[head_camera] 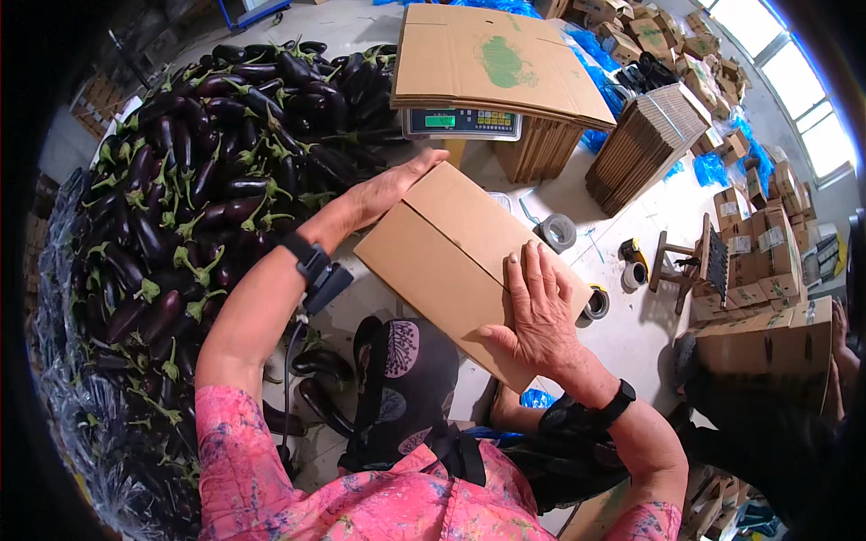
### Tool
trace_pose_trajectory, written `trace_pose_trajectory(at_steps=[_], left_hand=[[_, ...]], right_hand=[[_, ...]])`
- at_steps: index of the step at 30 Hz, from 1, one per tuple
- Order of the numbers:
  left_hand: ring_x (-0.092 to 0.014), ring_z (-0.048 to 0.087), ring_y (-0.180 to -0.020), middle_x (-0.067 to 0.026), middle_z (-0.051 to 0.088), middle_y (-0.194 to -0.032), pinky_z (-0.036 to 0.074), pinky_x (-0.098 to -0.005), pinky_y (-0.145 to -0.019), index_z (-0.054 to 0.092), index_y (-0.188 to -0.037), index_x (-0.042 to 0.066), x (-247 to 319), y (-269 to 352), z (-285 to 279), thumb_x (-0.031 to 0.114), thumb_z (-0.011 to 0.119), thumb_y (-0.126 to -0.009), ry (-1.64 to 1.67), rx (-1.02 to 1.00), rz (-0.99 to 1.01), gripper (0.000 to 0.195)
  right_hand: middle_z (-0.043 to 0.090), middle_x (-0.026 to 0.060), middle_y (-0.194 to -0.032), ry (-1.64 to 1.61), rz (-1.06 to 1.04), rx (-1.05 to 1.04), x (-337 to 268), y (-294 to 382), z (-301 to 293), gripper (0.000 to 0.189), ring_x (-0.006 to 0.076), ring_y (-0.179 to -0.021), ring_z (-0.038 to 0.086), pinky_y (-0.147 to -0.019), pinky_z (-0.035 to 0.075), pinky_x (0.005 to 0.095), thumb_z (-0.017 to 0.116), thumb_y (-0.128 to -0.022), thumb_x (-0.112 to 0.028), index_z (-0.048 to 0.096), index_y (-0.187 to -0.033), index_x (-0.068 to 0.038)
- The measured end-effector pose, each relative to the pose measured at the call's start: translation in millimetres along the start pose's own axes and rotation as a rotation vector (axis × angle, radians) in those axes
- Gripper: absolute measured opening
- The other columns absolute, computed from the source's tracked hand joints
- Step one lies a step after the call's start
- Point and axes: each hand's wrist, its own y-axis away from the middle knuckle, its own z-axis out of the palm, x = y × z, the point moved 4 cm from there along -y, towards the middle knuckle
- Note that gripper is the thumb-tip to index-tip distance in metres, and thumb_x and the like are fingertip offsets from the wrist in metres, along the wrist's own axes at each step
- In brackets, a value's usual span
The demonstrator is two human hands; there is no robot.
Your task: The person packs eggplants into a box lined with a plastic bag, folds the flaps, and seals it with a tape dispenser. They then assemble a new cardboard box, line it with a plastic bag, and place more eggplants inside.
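Note:
A plain brown cardboard box (pixel 446 253) is tilted in front of me, its two top flaps meeting along a straight seam. My left hand (pixel 399 182) holds its far left side, and the fingers behind that edge are partly hidden. Flat on the top near the right end lies my right hand (pixel 538 311), palm down, with the thumb spread and the fingers close together. The seam runs under that hand. No tape shows across the visible part of the seam.
A large heap of eggplants (pixel 223 182) fills the left side. Flattened cartons (pixel 460 61) cover a digital scale (pixel 467 123) ahead. Bundled cartons (pixel 649 145), tape rolls (pixel 556 232), a tape dispenser (pixel 632 260) and a wooden stool (pixel 683 264) stand rightward. Another person's hand (pixel 846 351) touches a box (pixel 771 345).

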Motion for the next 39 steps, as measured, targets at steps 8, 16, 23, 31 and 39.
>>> trace_pose_trajectory(at_steps=[8, 16, 23, 31, 39], left_hand=[[-0.013, 0.050, -0.096, -0.0034, 0.054, -0.102, 0.043, -0.0267, -0.086, 0.051, -0.112, 0.004, -15.0, -30.0, -3.5, 0.021, 0.044, -0.099, -0.463, 0.139, 0.193, 0.023], [-0.018, 0.054, -0.089, -0.0090, 0.057, -0.094, 0.044, -0.0297, -0.082, 0.051, -0.110, 0.007, 1.3, -11.3, 0.1, 0.027, 0.043, -0.098, -0.648, 0.338, 0.222, 0.025], [-0.014, 0.052, -0.088, -0.0068, 0.056, -0.096, 0.043, -0.0264, -0.081, 0.050, -0.109, 0.005, 2.0, 3.1, 18.4, 0.026, 0.042, -0.098, -0.583, 0.360, 0.115, 0.026], [-0.013, 0.052, -0.095, -0.0058, 0.056, -0.104, 0.042, -0.0257, -0.085, 0.049, -0.111, 0.003, 6.0, 10.5, 39.9, 0.023, 0.042, -0.100, -0.588, 0.476, 0.040, 0.024], [-0.011, 0.051, -0.100, -0.0034, 0.055, -0.109, 0.040, -0.0240, -0.089, 0.049, -0.115, 0.005, 5.4, 5.8, 38.1, 0.025, 0.046, -0.100, -0.461, 0.544, -0.042, 0.025]], right_hand=[[0.034, 0.0226, -0.144, -0.094, -0.059, 0.095, 4.2, 2.4, -5.2, 0.079, 0.0376, -0.136, 0.029, -0.107, 0.025, 0.0480, 0.053, -0.083, -0.059, 0.042, -0.136, -0.001], [0.055, 0.0123, -0.127, -0.214, -0.123, -0.128, 75.9, -15.6, -41.5, 0.043, 0.0281, -0.114, 0.054, -0.091, 0.047, 0.0404, 0.062, -0.086, -0.022, 0.053, -0.127, -0.012], [0.066, 0.0207, -0.092, -0.208, 0.643, 0.003, 280.2, 102.3, 15.5, 0.027, 0.0383, -0.089, 0.062, -0.077, 0.049, 0.0457, 0.065, -0.082, -0.024, 0.063, -0.099, -0.002], [0.047, 0.0135, -0.135, -0.038, 0.718, -0.193, 308.9, 165.8, 217.8, 0.068, 0.0326, -0.128, 0.041, -0.097, 0.041, 0.0476, 0.071, -0.072, -0.020, 0.043, -0.132, -0.005], [0.061, 0.0114, -0.097, 0.032, 0.672, -0.300, 273.4, 161.4, 273.4, 0.041, 0.0310, -0.094, 0.057, -0.081, 0.040, 0.0487, 0.070, -0.072, -0.022, 0.050, -0.105, -0.007]])
